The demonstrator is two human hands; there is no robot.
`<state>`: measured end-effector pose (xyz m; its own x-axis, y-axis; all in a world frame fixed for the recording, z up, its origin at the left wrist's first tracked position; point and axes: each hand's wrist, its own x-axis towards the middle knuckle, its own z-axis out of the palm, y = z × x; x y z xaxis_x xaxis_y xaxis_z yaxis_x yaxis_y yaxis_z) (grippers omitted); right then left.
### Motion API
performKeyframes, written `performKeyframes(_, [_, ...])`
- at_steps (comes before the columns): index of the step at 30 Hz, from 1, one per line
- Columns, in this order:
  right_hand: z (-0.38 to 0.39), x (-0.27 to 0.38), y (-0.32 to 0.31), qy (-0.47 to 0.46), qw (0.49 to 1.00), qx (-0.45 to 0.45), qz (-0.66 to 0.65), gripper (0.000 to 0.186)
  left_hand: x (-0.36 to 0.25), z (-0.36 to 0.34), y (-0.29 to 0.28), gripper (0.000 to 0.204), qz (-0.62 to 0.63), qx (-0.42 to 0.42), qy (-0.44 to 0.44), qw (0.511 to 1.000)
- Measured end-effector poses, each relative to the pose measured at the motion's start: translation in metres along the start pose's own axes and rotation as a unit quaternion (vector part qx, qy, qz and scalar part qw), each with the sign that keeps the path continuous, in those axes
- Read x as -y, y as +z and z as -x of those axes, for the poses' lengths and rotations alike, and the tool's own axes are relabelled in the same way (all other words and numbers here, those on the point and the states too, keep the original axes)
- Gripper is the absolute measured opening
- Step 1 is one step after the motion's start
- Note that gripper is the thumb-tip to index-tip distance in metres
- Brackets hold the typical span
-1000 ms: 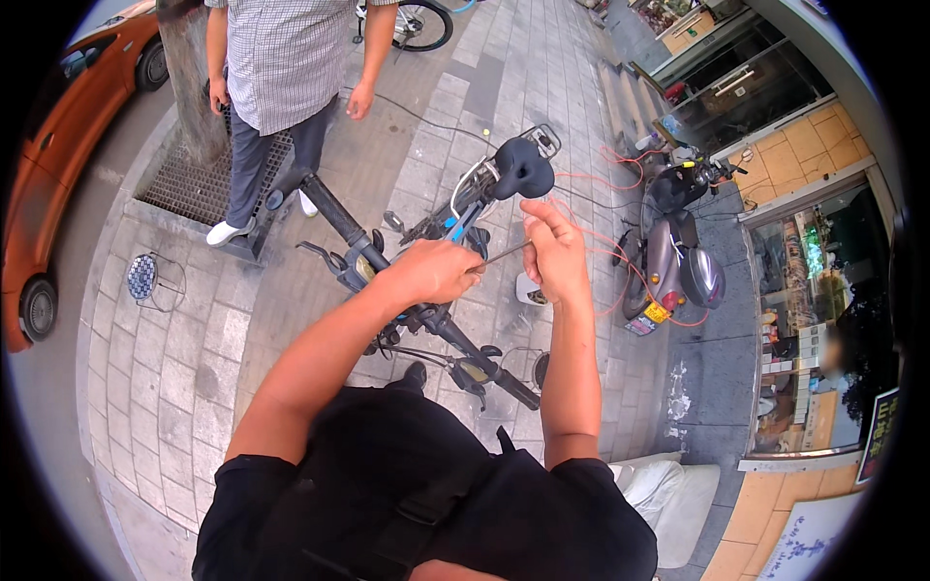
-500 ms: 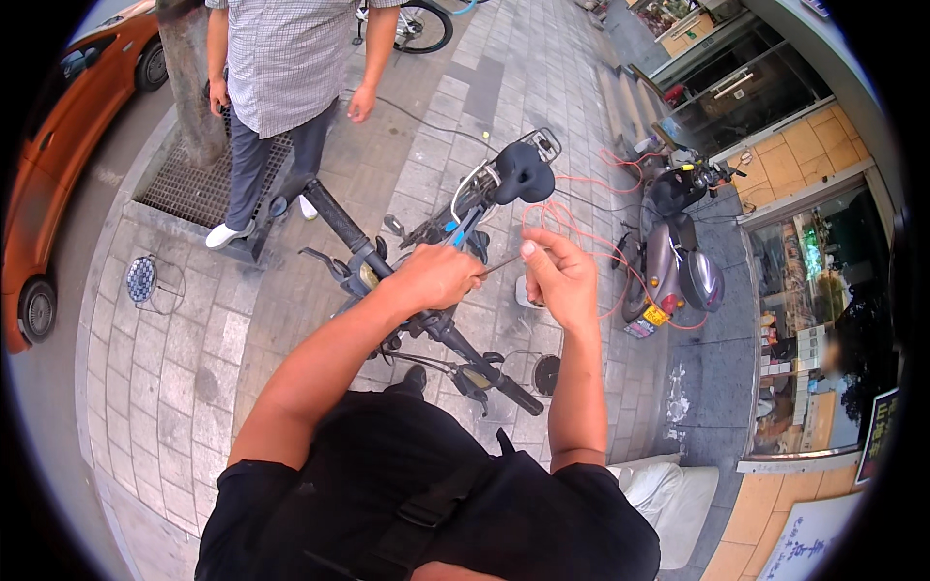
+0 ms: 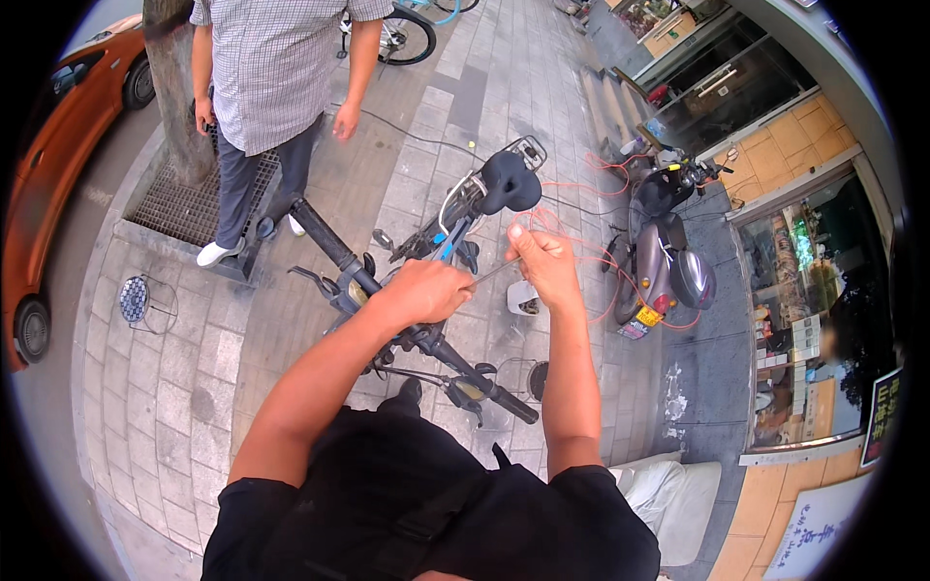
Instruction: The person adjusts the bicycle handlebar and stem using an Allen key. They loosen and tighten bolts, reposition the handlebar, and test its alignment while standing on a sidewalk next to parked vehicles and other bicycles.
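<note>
A thin dark rod or cable (image 3: 496, 274) stretches between my two hands, too slight to identify for certain. My left hand (image 3: 433, 290) is closed on one end of it, above the bicycle's handlebar. My right hand (image 3: 544, 266) pinches the other end between thumb and fingers, a little farther to the right. Beneath them stands a bicycle (image 3: 450, 347) with black grips and brake levers. Its black saddle (image 3: 511, 182) points back toward me. Part of the frame and stem is hidden by my left hand and forearm.
A person (image 3: 266, 87) in a checked shirt stands at the far left by a tree trunk (image 3: 179, 107). A white container (image 3: 524, 298) sits on the paving below my right hand. To the right, an electric scooter (image 3: 662, 257) is parked among orange cables (image 3: 605, 259).
Both hands keep hold of the thin rod or cable and have shifted slightly. The view has moved a little, and more of the white container shows.
</note>
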<state>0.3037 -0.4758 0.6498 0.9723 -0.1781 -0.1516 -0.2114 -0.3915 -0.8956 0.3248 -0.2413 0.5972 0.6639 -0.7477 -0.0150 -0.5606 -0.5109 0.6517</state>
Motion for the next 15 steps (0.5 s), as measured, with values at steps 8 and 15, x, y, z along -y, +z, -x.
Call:
performKeyframes(8, [0.016, 0.029, 0.006, 0.005, 0.989, -0.038, -0.142, 0.026, 0.004, -0.007, -0.002, 0.026, -0.009, -0.058, 0.008, 0.998])
performKeyframes(15, [0.036, 0.023, -0.01, -0.104, 0.994, 0.008, -0.038, 0.036, 0.0, -0.005, -0.003, 0.022, 0.0, -0.028, -0.005, 1.0])
